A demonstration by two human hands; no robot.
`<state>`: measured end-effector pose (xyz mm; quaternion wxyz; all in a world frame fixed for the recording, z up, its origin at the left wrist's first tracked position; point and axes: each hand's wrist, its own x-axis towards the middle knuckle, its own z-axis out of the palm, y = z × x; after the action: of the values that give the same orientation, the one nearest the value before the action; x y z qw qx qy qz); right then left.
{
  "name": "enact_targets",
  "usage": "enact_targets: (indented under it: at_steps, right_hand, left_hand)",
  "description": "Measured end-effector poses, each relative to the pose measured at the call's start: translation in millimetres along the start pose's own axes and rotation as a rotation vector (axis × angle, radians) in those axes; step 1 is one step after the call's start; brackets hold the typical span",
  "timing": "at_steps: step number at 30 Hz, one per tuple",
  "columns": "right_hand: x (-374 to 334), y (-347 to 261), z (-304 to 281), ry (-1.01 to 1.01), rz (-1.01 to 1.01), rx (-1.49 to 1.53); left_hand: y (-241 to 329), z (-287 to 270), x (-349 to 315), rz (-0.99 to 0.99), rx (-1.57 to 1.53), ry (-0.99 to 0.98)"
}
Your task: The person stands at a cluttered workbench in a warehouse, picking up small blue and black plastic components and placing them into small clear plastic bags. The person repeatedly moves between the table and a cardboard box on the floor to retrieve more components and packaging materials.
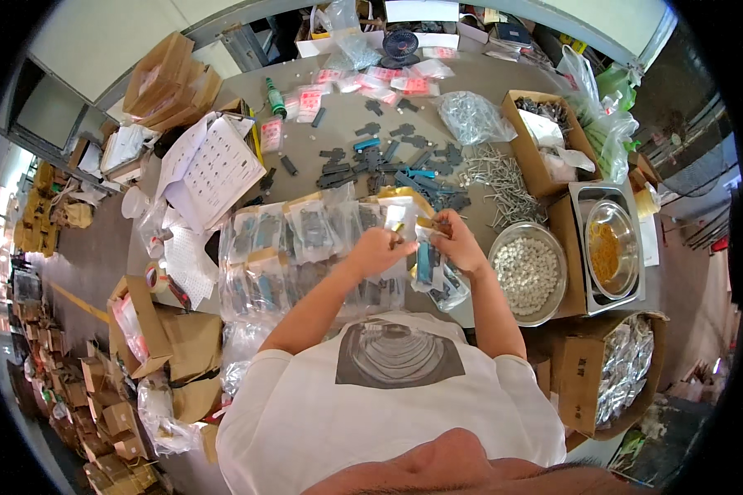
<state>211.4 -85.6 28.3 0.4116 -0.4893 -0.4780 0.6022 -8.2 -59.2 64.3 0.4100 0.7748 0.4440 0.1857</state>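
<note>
Toward grey tabletop's (336, 130) near edge, our right hand (456, 241) pinches clear plastic bag (424, 266); our left hand (378, 252) curled, grip unclear.

Hands: two, comprising one left hand (378, 251) and one right hand (461, 242). Clear packet (428, 274) at the right hand: one. Surface (318, 136): one. Fan (400, 45): one. Green bottle (275, 97): one. Large clear bags (473, 117): two. Red-marked packets (309, 105): at least six (overlap prevents an exact total). Filled clear pouches (309, 227): more than four, overlapping. Flat dark parts (403, 130): more than ten. Screws (508, 186): one heap, units too numerous to count. Round metal bowls: two, namely one bowl of white pieces (527, 319) and one bowl of yellow pieces (615, 287). Rectangular metal tray (596, 191): one. Cartons on the right side: at least two, including one carton of dark parts (530, 161) and one carton of silvery bags (574, 384).
</note>
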Motion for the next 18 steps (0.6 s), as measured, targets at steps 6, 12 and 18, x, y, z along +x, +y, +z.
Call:
enact_targets:
  at_steps: [6,12,18]
  right_hand:
    - [1.4,-37.3,15.8,-0.090,-0.039,-0.066]
    - [15.5,-42.9,32.9,0.151,-0.164,-0.611]
    - [73.5,46.6,33.6,0.613,-0.020,0.058]
  left_hand:
    - [-8.5,18.1,12.6,0.185,0.017,0.045]
    - [-9.2,24.9,10.0,0.362,0.235,0.148]
    - [1.7,37.9,10.9,0.349,0.308,0.485]
